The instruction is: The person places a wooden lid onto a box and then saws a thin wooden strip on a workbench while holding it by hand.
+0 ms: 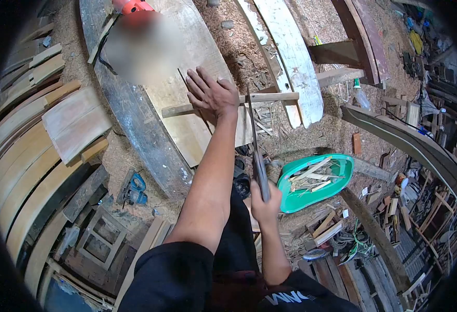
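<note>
My left hand [215, 96] lies flat with fingers spread, pressing on a narrow wooden strip [275, 96] across the bench [150, 130]. The strip's right end sticks out past the bench edge. My right hand [266, 202] is wrapped round the handle of a hand saw [254, 130], seen nearly edge-on. Its long thin blade points away from me and crosses the strip just right of my left hand; its teeth cannot be made out. Under the strip is a pale plywood panel [187, 143], with a thin dark slit running beside my left hand.
A green basin [285, 206] of wood offcuts stands right of my right hand. A red tool [132, 6] sits at the bench's far end, beside a blurred patch. A blue power tool [135, 190] lies on the floor at left. Curved boards [31, 203] are stacked at left; a white-painted plank [291, 57] stands at right.
</note>
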`<action>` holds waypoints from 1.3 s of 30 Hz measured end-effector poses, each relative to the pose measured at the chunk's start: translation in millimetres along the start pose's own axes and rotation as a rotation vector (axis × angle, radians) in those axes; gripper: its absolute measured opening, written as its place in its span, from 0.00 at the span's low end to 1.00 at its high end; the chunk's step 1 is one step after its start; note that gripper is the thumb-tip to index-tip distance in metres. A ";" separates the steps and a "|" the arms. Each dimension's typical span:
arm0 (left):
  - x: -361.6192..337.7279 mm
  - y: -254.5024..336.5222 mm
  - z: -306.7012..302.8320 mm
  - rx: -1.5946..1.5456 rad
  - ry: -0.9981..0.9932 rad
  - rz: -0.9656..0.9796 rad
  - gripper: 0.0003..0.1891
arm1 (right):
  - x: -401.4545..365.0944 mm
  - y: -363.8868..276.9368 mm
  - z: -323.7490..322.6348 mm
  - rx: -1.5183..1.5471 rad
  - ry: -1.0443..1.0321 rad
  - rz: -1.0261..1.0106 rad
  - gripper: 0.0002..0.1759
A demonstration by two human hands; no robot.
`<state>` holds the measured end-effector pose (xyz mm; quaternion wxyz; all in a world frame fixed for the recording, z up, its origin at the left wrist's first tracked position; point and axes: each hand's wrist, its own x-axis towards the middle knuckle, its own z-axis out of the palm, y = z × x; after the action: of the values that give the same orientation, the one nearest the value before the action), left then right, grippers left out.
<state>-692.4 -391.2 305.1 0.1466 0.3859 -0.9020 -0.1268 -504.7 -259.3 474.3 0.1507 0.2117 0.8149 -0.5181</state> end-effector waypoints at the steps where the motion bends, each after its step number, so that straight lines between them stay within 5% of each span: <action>1: -1.3 -0.6 -0.4 0.006 -0.008 -0.004 0.37 | -6.4 -3.1 -5.4 0.046 0.004 0.033 0.15; 8: 4.3 1.7 1.4 0.009 0.016 0.013 0.37 | 66.0 1.5 25.8 0.026 -0.025 0.002 0.18; 11: 4.5 2.0 -4.6 0.004 -0.017 0.021 0.37 | -4.1 0.6 -2.8 0.065 -0.032 0.005 0.15; 14: 3.8 2.6 -2.3 0.025 -0.021 0.003 0.37 | 7.2 -3.9 -8.0 0.022 -0.002 -0.013 0.15; 17: 5.3 2.6 -0.3 0.020 -0.002 0.012 0.37 | 78.0 -9.8 23.4 0.042 -0.056 0.056 0.19; 21: 3.3 2.8 -0.8 0.000 -0.001 0.012 0.37 | 33.2 -14.7 8.8 -0.014 0.006 -0.101 0.17; 23: 4.1 2.0 -0.3 0.013 -0.006 0.005 0.36 | -10.9 -1.1 -6.0 0.017 0.006 0.032 0.16; 29: 4.1 1.5 0.6 -0.001 0.023 0.010 0.37 | 78.5 -13.6 27.6 -0.002 -0.034 0.009 0.17; 36: 7.6 1.8 0.2 -0.018 -0.037 -0.006 0.38 | 2.7 -12.9 -18.3 0.085 -0.056 0.093 0.13; 39: 5.1 3.2 0.2 -0.027 -0.036 -0.014 0.38 | 71.1 -8.0 16.1 0.065 -0.040 0.089 0.16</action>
<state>-697.9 -392.8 306.9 0.1348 0.3878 -0.8999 -0.1471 -569.7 -263.5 440.7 0.1828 0.2423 0.7843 -0.5410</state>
